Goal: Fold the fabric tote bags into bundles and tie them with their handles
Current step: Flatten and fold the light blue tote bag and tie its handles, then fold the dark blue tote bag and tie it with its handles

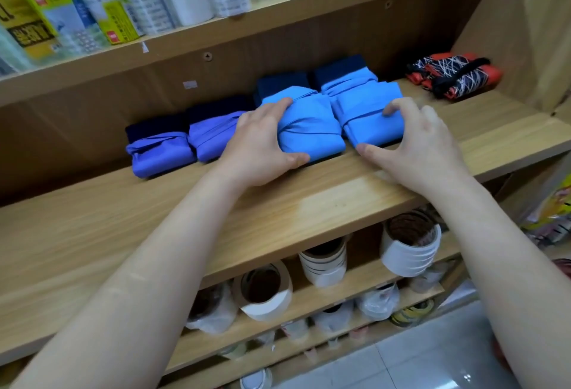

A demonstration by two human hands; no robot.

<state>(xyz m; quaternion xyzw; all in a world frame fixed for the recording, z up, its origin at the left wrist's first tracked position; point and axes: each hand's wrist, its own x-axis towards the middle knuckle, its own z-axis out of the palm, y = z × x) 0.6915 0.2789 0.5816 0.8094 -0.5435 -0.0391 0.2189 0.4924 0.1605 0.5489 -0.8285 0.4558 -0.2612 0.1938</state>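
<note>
Four tied tote bundles sit in a front row on the wooden shelf, side by side and touching.
- From the left: far-left purple bundle, 2nd purple bundle, mid light-blue bundle, right light-blue bundle.
- Each one's long axis runs front-to-back, from near the shelf's front edge toward the back panel. The far ends lean a bit to your right.
- Handle straps wrap across the short way. On the mid one the strap crosses at a slant.

Navy bundles sit behind the row, against the back panel. A patterned orange/black bundle lies apart at the far right, long axis roughly left-right.

Your L hand is on the mid light-blue bundle.
- Grip is clamped: fingers curl over its left and top side, index reaching toward the back end.
- Thumb is pressed at the front edge. The bundle lies to the right of your palm, and most of it is uncovered.

Your R hand is arched over the right light-blue bundle.
- Thumb tip is at the front left corner and curled fingertips are on its top, near the right edge, so the grip pinches it between them.
- The bundle lies under and to the left of the hand. The fingers are a bit blurred.

On the shelf above are blurred retail packets. On the shelves below are tape rolls.
</note>
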